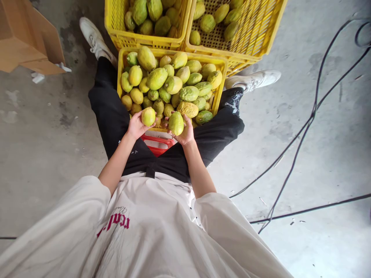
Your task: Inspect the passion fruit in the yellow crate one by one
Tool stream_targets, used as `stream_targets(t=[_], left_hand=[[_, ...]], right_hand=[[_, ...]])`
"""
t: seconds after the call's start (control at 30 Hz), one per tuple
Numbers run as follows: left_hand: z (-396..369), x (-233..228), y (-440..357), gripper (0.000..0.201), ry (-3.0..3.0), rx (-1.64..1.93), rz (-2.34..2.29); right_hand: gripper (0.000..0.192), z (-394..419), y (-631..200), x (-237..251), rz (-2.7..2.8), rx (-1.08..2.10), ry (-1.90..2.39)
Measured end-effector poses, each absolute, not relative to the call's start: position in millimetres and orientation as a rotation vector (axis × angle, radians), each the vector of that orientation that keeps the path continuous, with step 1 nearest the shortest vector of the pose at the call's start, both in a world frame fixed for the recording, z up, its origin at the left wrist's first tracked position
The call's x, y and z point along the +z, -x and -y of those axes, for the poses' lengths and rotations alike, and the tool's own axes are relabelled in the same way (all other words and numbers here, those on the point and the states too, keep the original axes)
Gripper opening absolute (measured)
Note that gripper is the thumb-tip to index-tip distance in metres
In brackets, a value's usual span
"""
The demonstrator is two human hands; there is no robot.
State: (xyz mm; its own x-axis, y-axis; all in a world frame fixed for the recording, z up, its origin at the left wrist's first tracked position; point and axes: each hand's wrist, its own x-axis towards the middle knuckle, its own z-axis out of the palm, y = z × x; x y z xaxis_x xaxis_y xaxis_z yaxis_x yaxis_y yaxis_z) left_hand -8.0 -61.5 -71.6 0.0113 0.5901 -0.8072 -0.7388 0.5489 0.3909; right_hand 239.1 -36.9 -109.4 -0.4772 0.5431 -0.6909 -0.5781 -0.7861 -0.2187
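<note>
Fruit [148,116] in left grip [136,125], over crate [171,52].

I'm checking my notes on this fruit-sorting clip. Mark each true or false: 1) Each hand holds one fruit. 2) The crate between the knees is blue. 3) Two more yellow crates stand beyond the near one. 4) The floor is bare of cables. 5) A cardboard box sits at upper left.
1) True: the left hand holds a round yellow-green fruit, the right hand a greener fruit.
2) False: the near crate is yellow.
3) True: a far left crate and a far right crate, both with fruit.
4) False: black cables run across the floor on the right.
5) True: the cardboard box.
</note>
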Motion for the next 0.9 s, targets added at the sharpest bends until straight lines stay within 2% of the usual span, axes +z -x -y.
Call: stream_targets(t=[0.23, 0.3, 0.43, 0.5, 0.63, 0.77, 0.9], left_hand=[[66.3, -74.1, 5.6, 0.043, 0.157, 1.031, -1.167], [68.2, -74.5, 5.6, 0.040, 0.120, 1.035, -1.180], [69.1, -73.6, 3.1, 0.016, 0.088, 1.093, -1.212], [68.6, -74.4, 2.4, 0.014, 0.088, 1.082, -1.229], [70.4, -79.6, 3.6, 0.015, 0.033, 1.064, -1.205], [73.5, -83.2, 5.2, 0.037, -0.032, 1.067, -1.132], [69.7, -78.0, 5.7, 0.047, -0.022, 1.023, -1.135]], right_hand=[[0.033, 38.2, -241.2, -105.0, 0.046, 2.297, 1.067], [0.037, 36.3, -242.9, -101.9, 0.076, 2.335, 1.102], [0.046, 31.8, -241.7, -93.2, 0.000, 2.318, 1.198], [0.048, 30.7, -238.3, -90.4, -0.082, 2.278, 1.232], [0.046, 31.8, -233.8, -95.6, -0.156, 2.254, 1.236], [0.040, 35.7, -240.5, -112.6, -0.081, 2.307, 1.133], [0.051, 39.0, -246.8, -121.9, 0.035, 2.294, 1.065]])
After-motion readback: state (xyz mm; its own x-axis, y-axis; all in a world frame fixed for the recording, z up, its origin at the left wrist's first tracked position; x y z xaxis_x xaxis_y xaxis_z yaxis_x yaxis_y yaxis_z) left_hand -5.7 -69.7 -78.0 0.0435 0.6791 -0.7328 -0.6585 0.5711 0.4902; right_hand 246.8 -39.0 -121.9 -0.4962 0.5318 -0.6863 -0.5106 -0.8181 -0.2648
